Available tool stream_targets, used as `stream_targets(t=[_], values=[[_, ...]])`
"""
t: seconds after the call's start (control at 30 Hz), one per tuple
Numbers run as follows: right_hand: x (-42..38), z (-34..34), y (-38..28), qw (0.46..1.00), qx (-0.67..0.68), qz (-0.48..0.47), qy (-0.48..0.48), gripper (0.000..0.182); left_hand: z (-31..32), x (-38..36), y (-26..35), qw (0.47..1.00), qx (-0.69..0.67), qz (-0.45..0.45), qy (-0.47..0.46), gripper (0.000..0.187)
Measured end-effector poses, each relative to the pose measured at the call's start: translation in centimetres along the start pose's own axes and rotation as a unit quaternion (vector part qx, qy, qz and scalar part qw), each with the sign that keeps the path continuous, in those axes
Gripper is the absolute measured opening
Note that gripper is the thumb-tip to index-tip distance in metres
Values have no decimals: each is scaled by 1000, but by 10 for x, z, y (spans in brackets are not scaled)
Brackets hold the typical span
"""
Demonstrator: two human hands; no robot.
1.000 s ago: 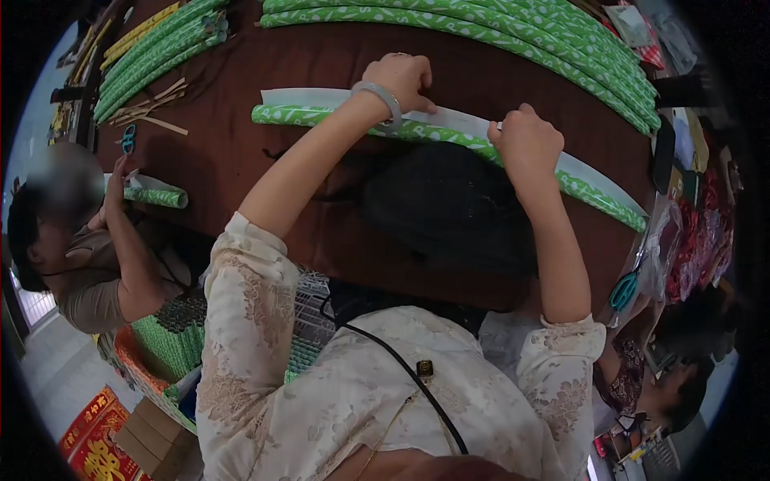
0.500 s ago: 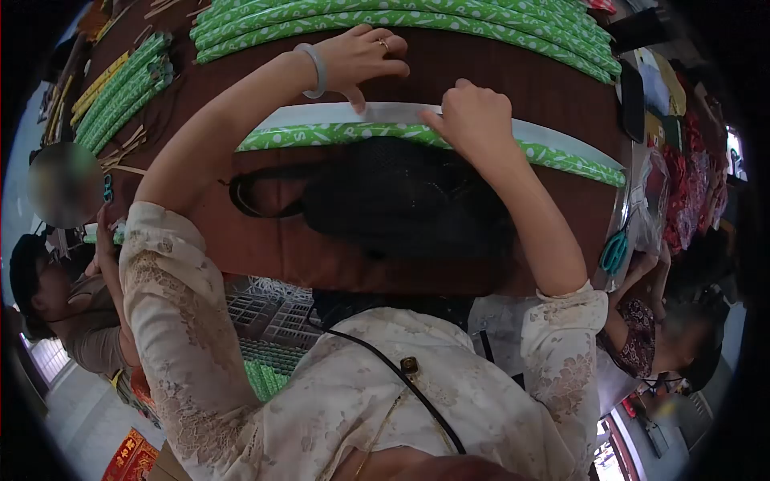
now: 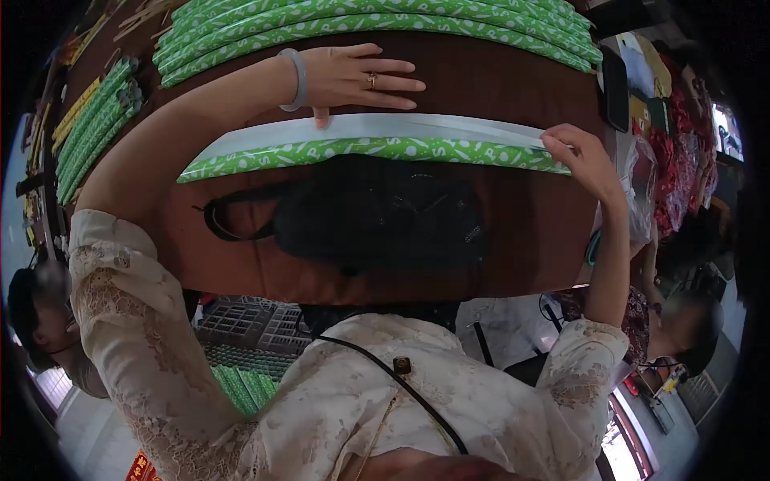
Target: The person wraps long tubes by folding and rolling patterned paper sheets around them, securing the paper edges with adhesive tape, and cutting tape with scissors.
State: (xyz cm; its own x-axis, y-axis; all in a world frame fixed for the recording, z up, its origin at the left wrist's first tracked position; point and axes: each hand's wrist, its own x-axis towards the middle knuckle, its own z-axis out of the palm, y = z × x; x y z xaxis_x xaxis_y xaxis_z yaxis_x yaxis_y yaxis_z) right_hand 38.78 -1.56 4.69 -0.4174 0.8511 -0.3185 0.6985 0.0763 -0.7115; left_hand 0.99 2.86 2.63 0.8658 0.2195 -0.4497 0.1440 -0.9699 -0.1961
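Note:
A long strip of green patterned wrapping paper (image 3: 361,148) lies across the brown table, its white underside showing along the far edge. My left hand (image 3: 365,78), with a bangle and a ring, is open and flat. Its fingers point right and its thumb rests at the white edge. At the strip's right end, my right hand (image 3: 587,159) has its fingers curled, pinching the paper's far corner. A black bag (image 3: 377,212) with a strap lies between the strip and my body, touching the paper's near edge.
Several finished-looking green rolls (image 3: 377,32) lie along the far side. More green rolls (image 3: 96,128) stand at the left. A black phone-like slab (image 3: 614,88) and a clear plastic bag (image 3: 639,188) are at the right. People sit at both sides, one with a patterned sleeve (image 3: 634,321).
My right hand has slid right along the strip to its end. My left hand has shifted left and slightly nearer, its fingers spreading flat. The camera view has shifted a little.

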Motion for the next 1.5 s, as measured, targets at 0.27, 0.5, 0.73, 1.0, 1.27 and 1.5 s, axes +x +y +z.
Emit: stream_targets(t=[0.27, 0.5, 0.73, 1.0, 1.27, 1.5], values=[[-24, -40, 47, 985, -80, 128, 81, 39, -2, 5, -4, 997, 8, 71, 12, 139], [-27, -23, 51, 958, -221, 58, 174, 33, -9, 14, -6, 995, -3, 103, -10, 143], [-23, -1, 29, 918, -302, 61, 250, 31, 0, 11, -7, 991, 13, 118, 54, 142], [-20, -4, 31, 900, -366, 127, 201, 38, -12, 10, -5, 991, 62, 115, 17, 142], [-12, -4, 20, 883, -394, 187, 171, 40, -11, 13, -2, 991, 72, 117, 3, 139], [-4, -3, 19, 863, -431, 220, 145, 36, -9, 18, -2, 988, 79, 133, -6, 135]])
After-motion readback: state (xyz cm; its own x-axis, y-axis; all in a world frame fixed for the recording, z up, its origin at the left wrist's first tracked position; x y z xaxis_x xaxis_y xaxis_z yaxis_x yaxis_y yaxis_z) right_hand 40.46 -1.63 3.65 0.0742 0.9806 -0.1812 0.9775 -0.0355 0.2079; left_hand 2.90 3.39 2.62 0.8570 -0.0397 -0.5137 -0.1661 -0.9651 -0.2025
